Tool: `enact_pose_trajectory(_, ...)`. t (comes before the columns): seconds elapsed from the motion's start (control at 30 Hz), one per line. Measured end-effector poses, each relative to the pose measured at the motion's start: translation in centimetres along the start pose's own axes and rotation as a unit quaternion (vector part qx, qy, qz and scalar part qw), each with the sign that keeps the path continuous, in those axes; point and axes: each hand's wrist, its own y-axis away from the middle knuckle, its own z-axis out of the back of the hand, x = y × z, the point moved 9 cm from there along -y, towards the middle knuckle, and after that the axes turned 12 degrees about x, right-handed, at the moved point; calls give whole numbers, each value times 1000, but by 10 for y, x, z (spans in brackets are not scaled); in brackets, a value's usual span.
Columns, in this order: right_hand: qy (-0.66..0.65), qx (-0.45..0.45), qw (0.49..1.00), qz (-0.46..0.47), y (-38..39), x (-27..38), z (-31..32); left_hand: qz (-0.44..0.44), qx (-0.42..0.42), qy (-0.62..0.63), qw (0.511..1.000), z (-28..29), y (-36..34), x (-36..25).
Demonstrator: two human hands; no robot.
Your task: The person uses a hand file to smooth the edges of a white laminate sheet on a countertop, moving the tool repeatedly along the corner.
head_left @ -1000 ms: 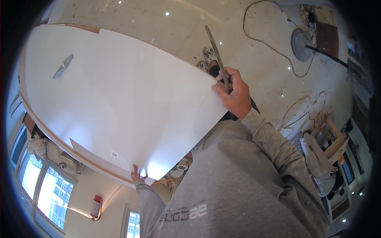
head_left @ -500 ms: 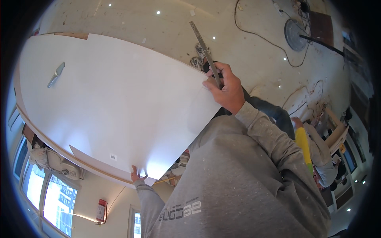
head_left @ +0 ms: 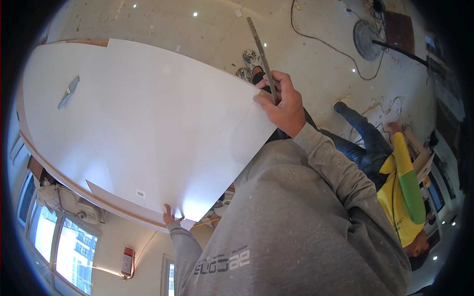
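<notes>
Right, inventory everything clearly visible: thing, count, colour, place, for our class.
Board: one, white, left half
Knife: one, silver, board's upper left
Label: one, white, lower board
Metal bar: one, grey, board's right corner
Cords: several, dark, floor at right
Disc: one, grey, upper right
Panel: one, brown, beside disc
Windows: several panes, white, lower left
Wall box: one, red, lower left
Co-worker: one, yellow and green top, right
Shoes: two, black and white, top centre
Sweatshirt: one, grey, bottom centre
Left hand: one, bare, on board
Right hand: one, bare, around metal bar
</notes>
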Motion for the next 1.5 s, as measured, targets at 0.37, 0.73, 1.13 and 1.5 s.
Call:
enact_pose_trajectory(0.37,0,-1,1000,-14,-1,-7,-2,-2,-24,-6,1000,1,3,-5)
enact_pose_trajectory(0.73,64,2,997,-48,-9,11,25,-548,-225,-388,706,-151,107,-172)
enact_pose_trajectory(1.13,122,179,970,-113,-3,91,5,-760,75,-352,541,-574,348,-256)
enact_pose_trajectory(1.5,129,251,945,-162,-27,106,-16,-734,33,-387,557,-571,325,-248)
